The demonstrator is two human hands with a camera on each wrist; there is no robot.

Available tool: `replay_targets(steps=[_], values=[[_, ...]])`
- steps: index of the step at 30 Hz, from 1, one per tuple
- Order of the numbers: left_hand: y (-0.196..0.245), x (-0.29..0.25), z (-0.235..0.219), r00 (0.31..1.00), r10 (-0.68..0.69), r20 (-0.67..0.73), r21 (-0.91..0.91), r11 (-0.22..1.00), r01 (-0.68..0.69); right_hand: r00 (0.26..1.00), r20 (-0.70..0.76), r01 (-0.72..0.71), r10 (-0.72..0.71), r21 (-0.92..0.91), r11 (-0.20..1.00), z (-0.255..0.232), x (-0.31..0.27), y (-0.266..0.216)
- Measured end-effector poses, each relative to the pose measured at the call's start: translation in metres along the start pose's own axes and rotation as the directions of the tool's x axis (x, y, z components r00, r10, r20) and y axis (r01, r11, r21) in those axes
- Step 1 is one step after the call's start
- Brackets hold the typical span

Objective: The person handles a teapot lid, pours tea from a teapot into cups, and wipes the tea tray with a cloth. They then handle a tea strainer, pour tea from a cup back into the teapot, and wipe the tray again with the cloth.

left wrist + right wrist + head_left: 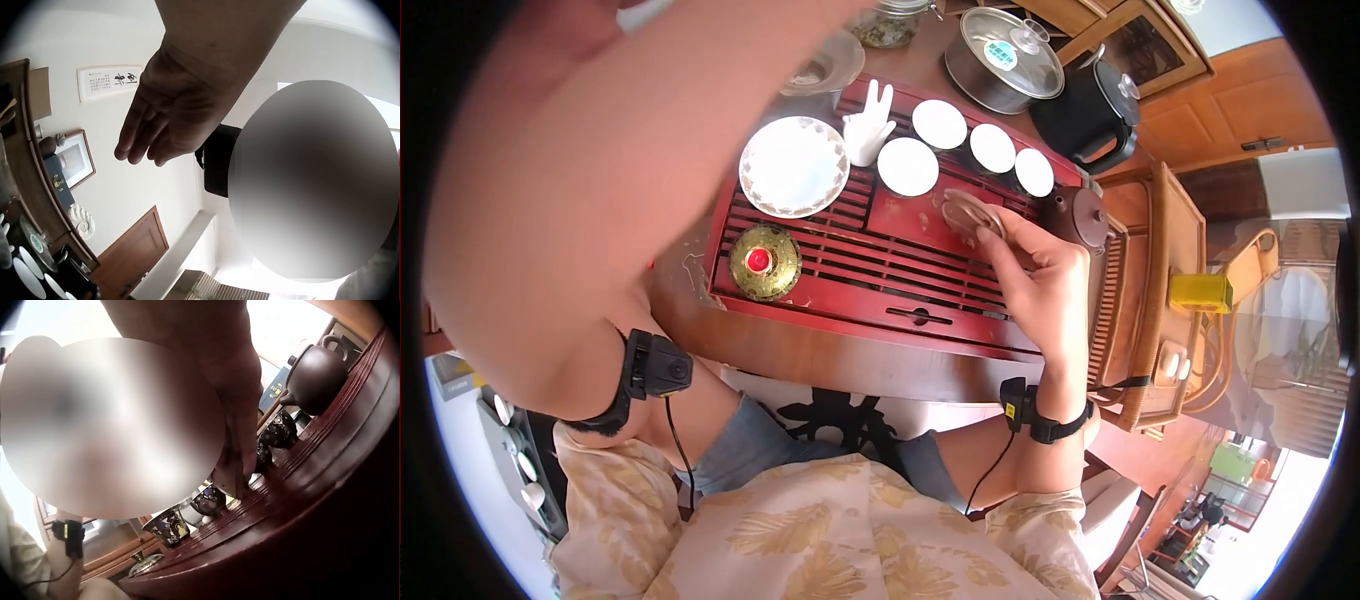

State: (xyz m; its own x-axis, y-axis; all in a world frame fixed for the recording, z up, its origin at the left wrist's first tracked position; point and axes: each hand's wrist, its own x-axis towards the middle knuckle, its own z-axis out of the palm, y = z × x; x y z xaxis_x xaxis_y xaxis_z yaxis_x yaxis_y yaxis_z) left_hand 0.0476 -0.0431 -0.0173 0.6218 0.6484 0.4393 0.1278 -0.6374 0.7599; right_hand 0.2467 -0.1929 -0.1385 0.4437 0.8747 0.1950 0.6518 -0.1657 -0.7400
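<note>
On the wooden table, from biggest to smallest:

Tray: a red slatted tea tray (pixel 870 265) lies across the table in front of the seated person; everything small stands on it or just beside it.
Left arm: raised high and close to the head camera, filling the upper left of that view, a black wrist strap near the elbow side.
Left hand: seen from its own wrist camera, the left hand (pixel 164 119) hangs in the air, fingers straight and loosely together, holding nothing and touching nothing; the wall and a framed scroll are behind it.
Right hand: the right hand (pixel 1040 290) rests over the right part of the tray, its fingertips pinched on the edge of a brown disc.
Disc: the disc (pixel 972 213), a flat round brownish piece, is tilted up on the tray just below the row of cups, clamped between thumb and fingers.
Kettle: a black kettle (pixel 1090 115) stands beyond the tray's far right corner.
Pot: a steel pot (pixel 1005 60) with a glass lid sits next to the kettle.
Plate: a white gold-rimmed plate (pixel 793 166) sits on the tray's far left.
Teapot: a dark clay teapot (pixel 1080 215) stands at the tray's right edge, near the right hand.
Lid: a gold lid (pixel 765 262) with a red knob lies on the near left slats.
Cups: four white cups (pixel 908 166) stand in a row along the far side.
Figurine: a small white hand figurine (pixel 868 130) stands between plate and cups.
</note>
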Motion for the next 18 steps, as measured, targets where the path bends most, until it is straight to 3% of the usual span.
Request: replay_targets(steps=[2, 3, 8, 12, 16, 18], values=[[0.0, 0.004, 0.002, 1.0, 0.016, 0.015, 0.008, 1.0, -0.016, 1.0, -0.009, -0.002, 0.002, 0.0, 1.0, 0.0, 0.0, 0.001], [-0.031, 0.002, -0.029, 0.999, 0.025, 0.024, 0.011, 1.0, -0.025, 1.0, -0.019, -0.003, 0.002, -0.007, 1.0, 0.0, 0.0, 0.002], [-0.031, 0.009, -0.012, 0.997, 0.057, 0.045, 0.029, 0.998, -0.058, 0.999, -0.036, -0.028, 0.026, -0.062, 0.998, -0.013, 0.001, 0.002], [-0.043, 0.019, -0.011, 0.984, 0.127, -0.126, 0.064, 0.991, -0.119, 0.998, -0.067, -0.012, 0.009, -0.045, 0.999, -0.016, -0.001, 0.015], [-0.079, 0.036, -0.025, 0.862, 0.246, -0.443, -0.013, 0.96, -0.28, 0.997, -0.077, 0.008, -0.01, -0.021, 1.0, -0.017, -0.002, 0.016], [-0.096, 0.036, -0.044, 0.842, 0.108, -0.528, -0.121, 0.972, -0.201, 0.997, -0.067, 0.026, -0.029, -0.043, 0.999, -0.016, -0.002, 0.022]])
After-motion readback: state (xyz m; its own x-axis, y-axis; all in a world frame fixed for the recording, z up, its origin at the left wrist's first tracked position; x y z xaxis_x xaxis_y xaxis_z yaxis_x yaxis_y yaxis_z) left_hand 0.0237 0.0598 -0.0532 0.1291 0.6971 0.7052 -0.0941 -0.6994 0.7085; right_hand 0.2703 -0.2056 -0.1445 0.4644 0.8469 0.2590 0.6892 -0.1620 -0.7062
